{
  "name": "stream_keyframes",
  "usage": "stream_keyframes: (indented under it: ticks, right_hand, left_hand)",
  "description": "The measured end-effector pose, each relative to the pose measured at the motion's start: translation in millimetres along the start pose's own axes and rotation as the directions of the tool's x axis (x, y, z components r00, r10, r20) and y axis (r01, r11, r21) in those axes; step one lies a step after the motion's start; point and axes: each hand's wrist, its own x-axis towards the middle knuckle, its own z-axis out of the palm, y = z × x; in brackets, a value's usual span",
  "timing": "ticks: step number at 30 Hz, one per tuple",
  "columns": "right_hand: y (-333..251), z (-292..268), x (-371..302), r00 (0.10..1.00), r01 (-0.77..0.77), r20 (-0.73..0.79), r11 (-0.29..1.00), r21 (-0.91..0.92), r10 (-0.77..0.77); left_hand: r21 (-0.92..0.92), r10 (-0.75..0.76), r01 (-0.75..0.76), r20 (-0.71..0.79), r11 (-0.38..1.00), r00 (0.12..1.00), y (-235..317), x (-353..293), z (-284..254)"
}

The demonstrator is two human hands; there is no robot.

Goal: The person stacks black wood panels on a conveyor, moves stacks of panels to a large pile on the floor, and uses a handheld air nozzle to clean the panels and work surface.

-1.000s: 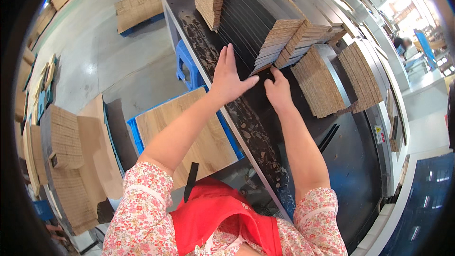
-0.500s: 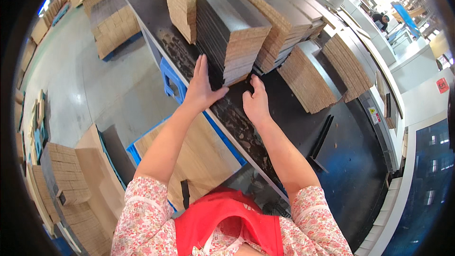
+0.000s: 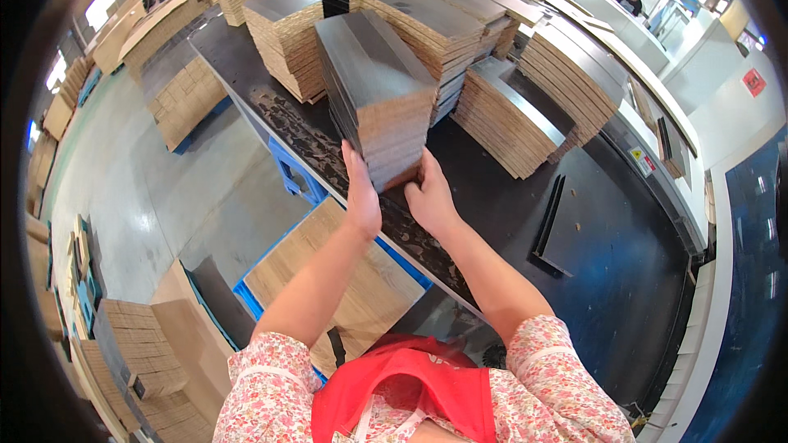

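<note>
Grey workshop floor [image 3: 139, 189] spreads out to the left of a tall stack of dark-faced boards [image 3: 382, 86], which is on a long black surface [image 3: 616, 295], near that surface's left edge. Beyond the stack and to its left is a pale-edged pile [image 3: 287, 45]; just to its right, and reaching farther back, is a broader group of boards [image 3: 439, 37]. A shorter pile [image 3: 509, 123] lies farther to the stack's right, and nearer the wearer on that same side are dark strips [image 3: 552, 221]. Below and left of the stack, a wood-toned board [image 3: 349, 267] lies over something blue-rimmed.

Both hands are at the stack's near end, low down. The left hand [image 3: 361, 193] lies along the left corner with its fingers pointing up and away; the right hand [image 3: 432, 194] is at the right corner, its fingers partly curled. Together they form a grip spread about as wide as the stack's end, bracing it from both sides without closing around it. Whether the stack's underside is fully borne by the surface cannot be told.

The step in hand looks like steadying or aligning the boards between the palms. From this hold, a next move would call for even pressure from both sides, so that no layer slides out.
</note>
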Motion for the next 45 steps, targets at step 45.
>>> stream_keyframes:
  ticks: [45]
  right_hand:
    - [-15.1,-118.3,-163.1,0.841,-0.258,-0.533,0.934,-0.246,0.092]
  left_hand:
    - [0.46,0.2,0.013,-0.412,0.888,0.889,146.3,290.8,-250.7]
